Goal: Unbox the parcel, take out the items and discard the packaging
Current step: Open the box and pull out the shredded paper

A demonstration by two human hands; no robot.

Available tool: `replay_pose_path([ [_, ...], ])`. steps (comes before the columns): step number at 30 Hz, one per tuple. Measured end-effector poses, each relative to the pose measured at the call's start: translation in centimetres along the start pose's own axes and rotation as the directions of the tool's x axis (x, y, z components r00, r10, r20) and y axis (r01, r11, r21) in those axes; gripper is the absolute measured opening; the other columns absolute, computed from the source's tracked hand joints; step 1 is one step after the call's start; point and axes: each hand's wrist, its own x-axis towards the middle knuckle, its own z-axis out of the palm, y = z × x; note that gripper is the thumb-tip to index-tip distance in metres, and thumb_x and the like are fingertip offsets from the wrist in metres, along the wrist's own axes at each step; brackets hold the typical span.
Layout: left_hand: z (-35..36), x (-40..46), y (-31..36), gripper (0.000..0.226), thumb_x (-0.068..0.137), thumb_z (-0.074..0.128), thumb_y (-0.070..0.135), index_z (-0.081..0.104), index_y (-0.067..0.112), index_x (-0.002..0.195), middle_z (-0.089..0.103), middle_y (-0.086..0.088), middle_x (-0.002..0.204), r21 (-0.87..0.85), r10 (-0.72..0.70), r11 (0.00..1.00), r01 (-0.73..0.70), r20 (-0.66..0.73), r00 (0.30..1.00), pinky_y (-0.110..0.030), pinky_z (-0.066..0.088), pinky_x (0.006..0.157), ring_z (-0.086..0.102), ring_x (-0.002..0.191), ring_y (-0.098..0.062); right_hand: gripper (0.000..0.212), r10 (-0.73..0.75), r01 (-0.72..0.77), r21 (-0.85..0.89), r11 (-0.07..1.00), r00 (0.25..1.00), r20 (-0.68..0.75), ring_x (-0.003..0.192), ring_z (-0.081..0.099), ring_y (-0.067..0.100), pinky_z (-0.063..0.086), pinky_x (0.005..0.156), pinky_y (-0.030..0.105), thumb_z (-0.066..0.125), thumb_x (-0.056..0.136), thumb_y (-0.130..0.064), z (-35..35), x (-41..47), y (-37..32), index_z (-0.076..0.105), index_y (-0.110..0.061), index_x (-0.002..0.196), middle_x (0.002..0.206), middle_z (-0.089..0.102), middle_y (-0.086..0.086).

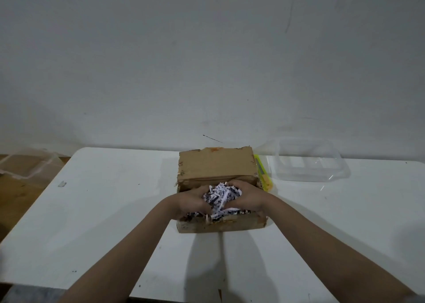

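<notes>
A brown cardboard box [216, 164] stands open in the middle of the white table [103, 210], its lid flap raised at the back. Inside it lies a heap of black-and-white shredded paper [220, 196]. My left hand [190, 202] and my right hand [248, 199] reach into the box from the near side. Both are cupped around a clump of the shreds, pressing it between them. Any items under the paper are hidden.
A yellow-green utility knife [263, 173] lies against the box's right side. A clear plastic container [310, 162] sits at the back right. Another clear plastic bin [27, 164] stands on the floor, off the table's left edge. A wall rises just behind the table.
</notes>
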Motion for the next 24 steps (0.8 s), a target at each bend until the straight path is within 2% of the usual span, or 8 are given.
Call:
replay_pose_path([
  [3,-0.3,0.2,-0.6,0.083,0.068,0.074,0.015,0.034,0.032,0.138,0.045,-0.004,0.132,0.307,0.044,0.952,-0.021,-0.068,0.997,-0.041,0.042,0.104,0.049,0.118,-0.023,0.066,-0.024,0.024,-0.015,1.0,1.0,0.008,0.111,0.059,0.018,0.048,0.1,0.039,0.084,0.067,-0.021,0.1,0.2,0.1,0.054,-0.019,0.125,0.123,0.061,0.001],
  [9,0.0,-0.2,-0.9,0.073,0.068,0.078,0.001,0.043,0.021,0.128,0.059,-0.004,0.122,0.184,0.106,0.98,-0.082,-0.124,0.987,-0.041,0.047,0.1,0.057,0.112,-0.02,0.056,-0.082,0.082,-0.004,0.997,0.997,0.003,0.105,0.062,0.018,0.05,0.092,0.032,0.086,0.065,-0.014,0.5,0.5,0.5,0.059,-0.012,0.115,0.114,0.065,0.003],
  [11,0.0,-0.2,-1.0,0.075,0.065,0.08,0.002,0.043,0.02,0.128,0.059,-0.003,0.121,0.168,0.114,0.982,-0.088,-0.15,0.982,-0.041,0.048,0.098,0.057,0.111,-0.019,0.05,-0.095,0.095,-0.003,0.995,0.995,0.012,0.099,0.062,0.017,0.049,0.085,0.027,0.084,0.067,-0.013,0.5,0.4,0.4,0.06,-0.011,0.111,0.108,0.066,0.003],
  [14,0.2,-0.3,-1.1,0.082,0.06,0.082,0.005,0.043,0.019,0.13,0.059,-0.001,0.121,0.143,0.136,0.984,-0.11,-0.193,0.972,-0.04,0.049,0.096,0.057,0.111,-0.019,0.037,-0.122,0.122,0.021,0.992,0.992,0.01,0.082,0.061,0.004,0.047,0.065,0.009,0.083,0.068,-0.011,0.5,0.2,0.5,0.061,-0.015,0.098,0.092,0.065,-0.007],
  [16,0.4,-0.3,-1.1,0.075,0.063,0.08,0.0,0.045,0.018,0.127,0.06,-0.002,0.117,0.131,0.153,0.984,-0.124,-0.238,0.959,-0.03,0.051,0.087,0.057,0.107,-0.019,0.038,-0.139,0.139,0.042,0.989,0.99,-0.01,0.08,0.06,0.0,0.046,0.059,0.006,0.084,0.067,-0.01,0.5,0.0,0.6,0.06,-0.019,0.095,0.088,0.064,-0.011],
  [19,0.6,-0.6,-0.9,0.071,0.066,0.077,-0.005,0.046,0.018,0.126,0.06,-0.002,0.115,0.117,0.185,0.98,-0.158,-0.271,0.945,-0.019,0.049,0.077,0.058,0.101,-0.013,0.047,-0.161,0.163,0.021,0.986,0.984,-0.071,0.086,0.064,0.008,0.051,0.068,0.015,0.088,0.061,-0.012,0.5,-0.2,0.8,0.062,-0.014,0.1,0.093,0.068,-0.005],
  [21,0.7,-0.7,-0.9,0.071,0.068,0.075,-0.005,0.044,0.019,0.128,0.059,-0.002,0.117,0.106,0.19,0.98,-0.167,-0.261,0.947,-0.021,0.05,0.081,0.057,0.103,-0.013,0.05,-0.177,0.179,0.009,0.984,0.98,-0.09,0.09,0.065,0.012,0.054,0.077,0.024,0.087,0.061,-0.013,0.6,-0.2,0.8,0.061,-0.012,0.103,0.098,0.069,0.0],
  [24,0.9,-0.9,-0.4,0.071,0.072,0.075,0.002,0.041,0.021,0.132,0.057,0.0,0.118,0.181,0.178,0.974,-0.137,-0.234,0.956,-0.03,0.048,0.093,0.055,0.109,-0.017,0.051,-0.203,0.2,-0.048,0.979,0.977,-0.059,0.095,0.063,0.013,0.052,0.082,0.027,0.085,0.063,-0.015,0.8,-0.3,0.6,0.06,-0.015,0.108,0.104,0.068,0.0],
])
